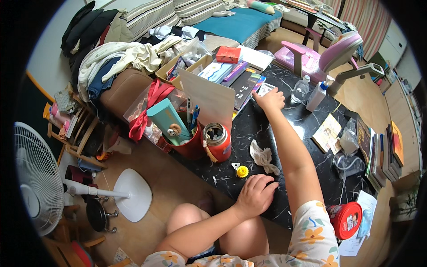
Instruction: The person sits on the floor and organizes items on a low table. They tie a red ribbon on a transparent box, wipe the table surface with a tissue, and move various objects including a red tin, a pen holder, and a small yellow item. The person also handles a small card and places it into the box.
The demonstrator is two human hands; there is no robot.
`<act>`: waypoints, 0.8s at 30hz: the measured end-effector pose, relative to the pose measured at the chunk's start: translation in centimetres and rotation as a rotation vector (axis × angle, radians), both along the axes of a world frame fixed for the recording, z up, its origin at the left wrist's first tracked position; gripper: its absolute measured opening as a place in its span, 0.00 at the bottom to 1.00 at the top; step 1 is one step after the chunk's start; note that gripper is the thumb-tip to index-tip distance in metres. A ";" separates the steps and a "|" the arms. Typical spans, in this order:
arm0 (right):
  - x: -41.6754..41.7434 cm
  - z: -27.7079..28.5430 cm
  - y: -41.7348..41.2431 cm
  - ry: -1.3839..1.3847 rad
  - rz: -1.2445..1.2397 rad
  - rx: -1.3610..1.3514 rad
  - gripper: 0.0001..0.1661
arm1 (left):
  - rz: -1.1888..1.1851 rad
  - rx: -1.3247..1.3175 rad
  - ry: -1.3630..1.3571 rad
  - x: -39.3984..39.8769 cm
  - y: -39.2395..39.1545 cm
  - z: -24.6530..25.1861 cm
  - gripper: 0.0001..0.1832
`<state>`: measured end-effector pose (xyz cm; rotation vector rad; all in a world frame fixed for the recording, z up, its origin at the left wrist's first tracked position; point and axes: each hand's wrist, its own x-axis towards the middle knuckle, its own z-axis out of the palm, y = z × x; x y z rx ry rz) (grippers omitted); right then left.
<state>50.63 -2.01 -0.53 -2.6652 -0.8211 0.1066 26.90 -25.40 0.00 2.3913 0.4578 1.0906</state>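
Note:
My left hand [256, 195] rests on the near edge of the black marble-patterned table [230, 185], palm down, fingers loosely bent and nothing visible in them. Just beyond it lie a small yellow flower-shaped item [242, 172] with a white tab and a crumpled white tissue [263, 156]. Stretched across the table, my right hand [272, 100] is beside a small white framed item [266, 88]; whether it grips that item is hidden by the fingers. To its right stand a clear plastic bottle [300, 90] and a white pump bottle [317, 96].
An open red thermos jar [217, 142] and a red bin [190, 150] holding pens and a teal case stand at the left edge. Books [245, 86] are stacked behind. To the right are a booklet [327, 132], upright books [383, 157] and a red-lidded tub [347, 221].

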 end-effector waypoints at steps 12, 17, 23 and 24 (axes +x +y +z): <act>0.4 1.6 -11.1 0.882 0.424 0.523 0.33 | 0.105 -0.793 -0.346 0.4 2.3 -1.6 0.14; -5.5 5.5 -22.6 1.040 0.619 0.463 0.40 | -0.161 -1.157 -0.658 1.6 3.9 -1.8 0.30; -8.4 10.5 -24.4 0.558 0.876 0.148 0.32 | -0.309 -1.551 -0.829 0.7 2.8 0.0 0.29; -7.1 9.9 -23.6 0.569 0.796 0.180 0.25 | -0.386 -1.600 -0.838 0.5 3.0 0.3 0.28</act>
